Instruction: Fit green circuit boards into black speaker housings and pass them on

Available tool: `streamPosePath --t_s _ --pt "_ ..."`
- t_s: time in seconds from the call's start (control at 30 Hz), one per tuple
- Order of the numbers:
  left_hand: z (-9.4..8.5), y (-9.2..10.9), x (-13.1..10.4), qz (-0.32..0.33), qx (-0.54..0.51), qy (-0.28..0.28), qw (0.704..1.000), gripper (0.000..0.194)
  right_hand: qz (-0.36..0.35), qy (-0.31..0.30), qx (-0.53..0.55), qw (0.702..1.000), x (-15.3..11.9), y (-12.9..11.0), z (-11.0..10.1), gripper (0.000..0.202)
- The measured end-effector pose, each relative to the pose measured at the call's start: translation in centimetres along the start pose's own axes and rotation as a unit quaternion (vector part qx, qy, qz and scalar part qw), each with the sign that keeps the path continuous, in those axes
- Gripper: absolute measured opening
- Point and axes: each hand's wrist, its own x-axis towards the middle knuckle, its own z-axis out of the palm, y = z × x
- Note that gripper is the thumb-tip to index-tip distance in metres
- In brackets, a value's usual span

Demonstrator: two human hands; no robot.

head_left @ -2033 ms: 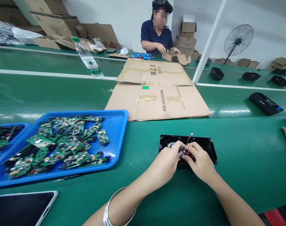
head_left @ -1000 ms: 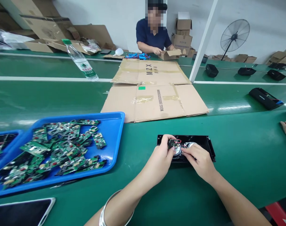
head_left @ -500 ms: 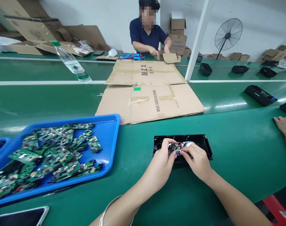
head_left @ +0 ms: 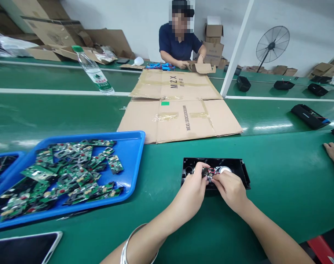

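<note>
From here I see the green desk running under everything. Left of the black case lies the blue tray heaped with circuit boards; beyond the case, flattened cardboard. Over the case, the left hand pinches a small circuit board, fingers nearly closed. The right hand, fingertips pinched together, meets it there; what it grips, I can't tell.
</note>
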Motion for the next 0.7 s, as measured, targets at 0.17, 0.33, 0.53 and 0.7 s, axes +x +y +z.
streamPosePath --t_s 0.17,0.33,0.53,0.7 --pt "-0.11 0.29 -0.34 0.031 0.048 -0.028 0.998 0.023 0.089 -0.026 0.076 0.993 -0.16 -0.05 0.00 0.017" --pt "-0.08 0.27 -0.51 0.054 0.067 -0.046 0.995 0.026 0.115 -0.084 0.077 0.987 0.02 0.03 -0.32 0.026" --pt "0.26 0.33 -0.72 0.060 0.058 -0.036 0.996 0.027 0.132 -0.082 0.074 0.985 0.09 -0.12 -0.17 0.019" --pt "-0.01 0.54 -0.44 0.040 0.041 -0.030 0.998 0.027 0.129 -0.053 0.093 0.986 0.37 -0.27 -0.45 0.024"
